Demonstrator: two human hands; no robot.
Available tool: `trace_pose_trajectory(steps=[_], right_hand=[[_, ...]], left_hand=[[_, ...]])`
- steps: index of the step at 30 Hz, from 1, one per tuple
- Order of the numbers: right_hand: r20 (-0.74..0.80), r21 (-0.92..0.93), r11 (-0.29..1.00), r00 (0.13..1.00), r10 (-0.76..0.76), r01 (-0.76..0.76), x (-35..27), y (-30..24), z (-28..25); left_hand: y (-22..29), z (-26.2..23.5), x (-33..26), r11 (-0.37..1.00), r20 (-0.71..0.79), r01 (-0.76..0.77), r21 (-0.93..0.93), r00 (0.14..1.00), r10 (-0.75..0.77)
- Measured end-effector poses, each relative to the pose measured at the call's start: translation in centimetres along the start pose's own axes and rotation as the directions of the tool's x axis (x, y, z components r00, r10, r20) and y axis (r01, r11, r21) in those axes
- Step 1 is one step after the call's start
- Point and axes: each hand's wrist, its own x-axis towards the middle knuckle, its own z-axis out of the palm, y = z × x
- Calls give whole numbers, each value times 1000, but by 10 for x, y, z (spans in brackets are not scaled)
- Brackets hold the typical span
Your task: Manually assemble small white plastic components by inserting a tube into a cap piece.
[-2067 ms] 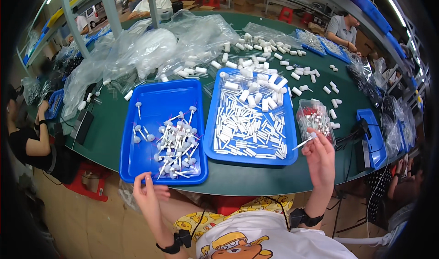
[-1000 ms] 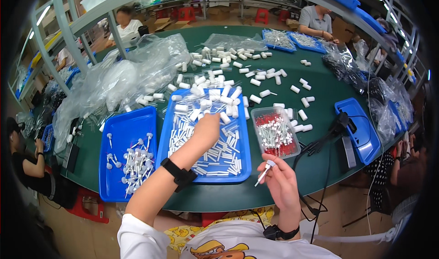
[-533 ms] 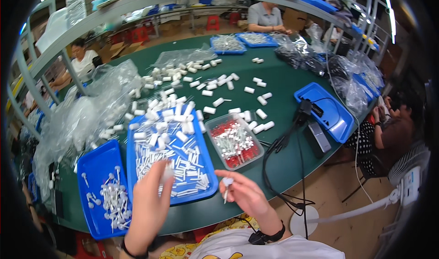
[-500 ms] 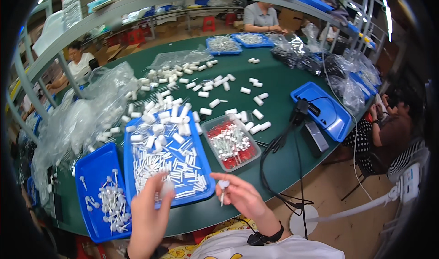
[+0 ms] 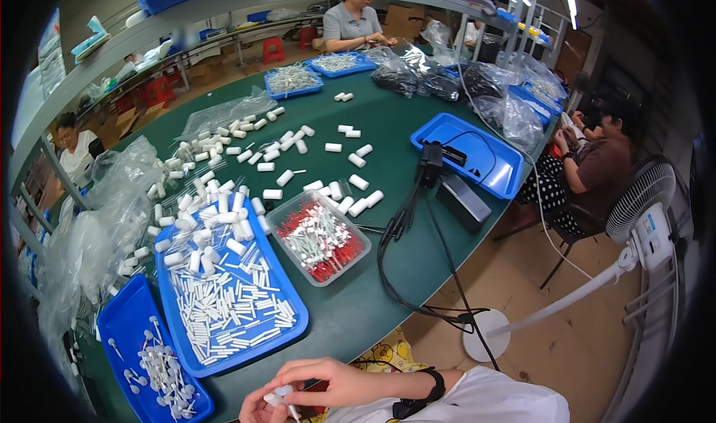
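At the lower edge, beside the big tray's near end, my two hands meet. My right hand (image 5: pixel 335 383) pinches a small white round-headed stick piece (image 5: pixel 283 390). Against it, my left hand (image 5: pixel 256 407) is closed on a small white piece (image 5: pixel 272 399), partly covered by the fingers. A thin white stem points down between the hands. The large blue tray (image 5: pixel 298 304) holds short white sticks, with white cylinders at its far end. To its left, a smaller blue tray (image 5: pixel 119 367) contains round-headed stick pieces like the one in my right hand.
A clear plastic box (image 5: pixel 328 281) of red and white-tipped parts stands right of the big tray. White cylinders (image 5: pixel 266 167) lie scattered beyond. Black cables (image 5: pixel 388 251) hang over the table's right edge near a blue tray (image 5: pixel 503 184). Other people sit around; a fan (image 5: pixel 645 199) stands right.
My hands have come together and drawn down toward me, away from the big tray. The view has turned rightward, so the table's contents sit farther left.
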Motion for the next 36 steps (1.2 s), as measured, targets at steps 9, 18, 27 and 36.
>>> trace_pose_trajectory(steps=[9,18,27,36], right_hand=[[-48,-263,954,986,-160,142,-2,8,1],[-129,-359,886,925,-358,293,3,-14,10],[-47,-383,895,963,-264,226,5,8,3],[-115,-532,823,946,-303,199,6,19,6]], left_hand=[[23,11,-5,995,9,92,32,996,-93],[25,11,-7,987,37,60,148,997,-66],[15,2,-1,991,26,109,82,993,-112],[13,9,7,980,94,193,52,976,-197]])
